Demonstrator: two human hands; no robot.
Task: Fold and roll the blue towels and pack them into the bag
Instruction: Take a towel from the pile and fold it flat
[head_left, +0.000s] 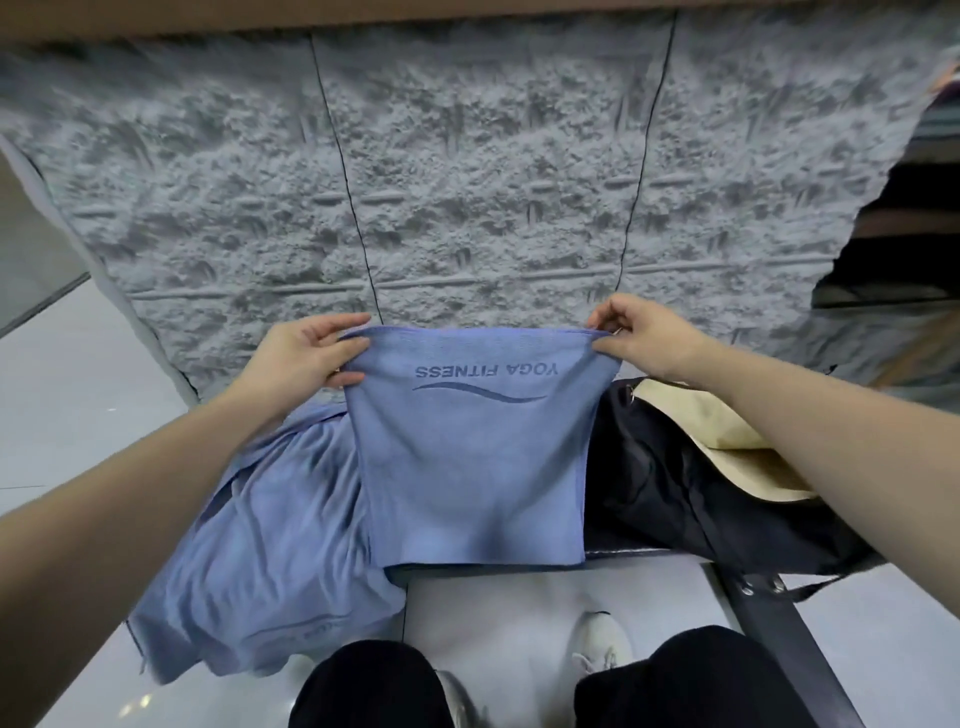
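Note:
I hold up a folded blue towel (475, 457) printed "YOGA FITNESS", which reads upside down from here. My left hand (304, 353) pinches its top left corner. My right hand (641, 332) pinches its top right corner. The towel hangs down in front of me, its lower edge near the front of the bench. A second blue towel (270, 551) lies crumpled below my left forearm and droops over the front edge. A black bag (670, 483) with a beige lining (711, 421) sits to the right, under my right forearm.
A grey textured upholstered surface (467, 171) with dark seams fills the view behind the towel. A black strap (789, 639) hangs from the bag toward the pale glossy floor (78, 395). My dark trousers and white shoes (602, 649) show at the bottom.

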